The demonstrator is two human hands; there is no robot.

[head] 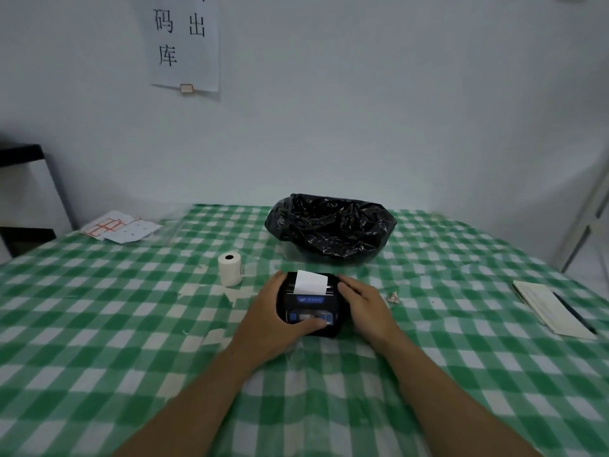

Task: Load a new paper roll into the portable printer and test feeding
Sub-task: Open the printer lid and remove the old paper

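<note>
Two bare arms reach out over a table (99, 324) with a green and white check cloth. The left hand (270, 311) wraps around the left side of the printer (311, 305), which sits on the cloth in the middle of the table. Its fingers curl round the far left edge, and its thumb (313, 323) lies across the front, on the row of blue buttons. The right hand (364, 306) holds the right side of the printer, with its fingers bent over the top right corner. So both hands are gripping the printer, one on each side. The printer is small and black. A strip of white paper (310, 282) sticks up out of the slot at its top. A roll (230, 268) of white paper stands on its end on the cloth, near the printer, to the left and a bit behind it. It does not touch the printer or the hands. Behind the printer sits a bin lined with a shiny black bag (331, 229). A tiny crumpled scrap (394, 297) lies on the cloth just right of the right hand. Far to the right lies a notebook (550, 308) with a pen (575, 313) on top. At the far left corner lie some cards (120, 227), one with red marks. A white sheet (184, 41) with big black writing hangs on the wall.
</note>
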